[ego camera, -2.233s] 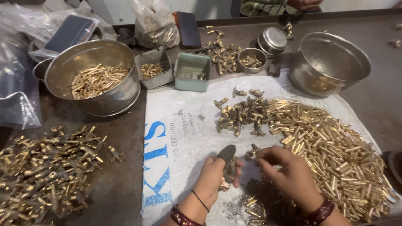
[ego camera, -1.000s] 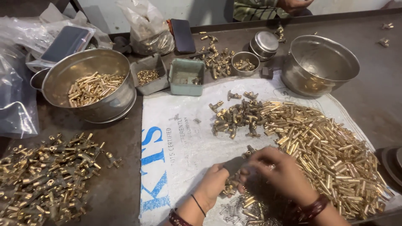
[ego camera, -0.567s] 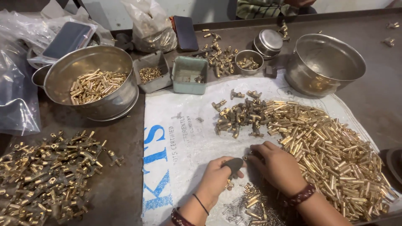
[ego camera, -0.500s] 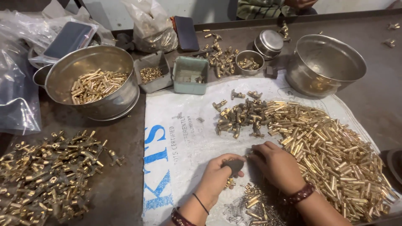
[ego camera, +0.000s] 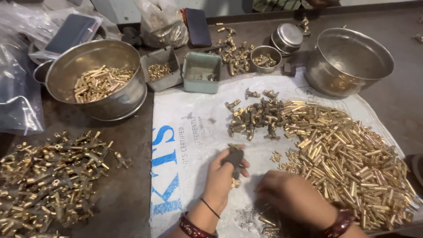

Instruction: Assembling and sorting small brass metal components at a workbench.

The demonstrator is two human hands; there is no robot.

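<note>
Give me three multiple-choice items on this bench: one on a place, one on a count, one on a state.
1. Where does the big heap of brass tubes lie?
A. on the white sack
B. in the green tray
C. on the phone

2. How many large steel bowls stand on the table?
A. one
B. two
C. four

3. What is the state of the right-hand steel bowl?
A. heaped to the rim
B. overturned
C. upright, nearly empty

Answers: 1 A, the tubes rest on the white sack. 2 B, one left bowl and one right. 3 C, its bare inside shows.
</note>
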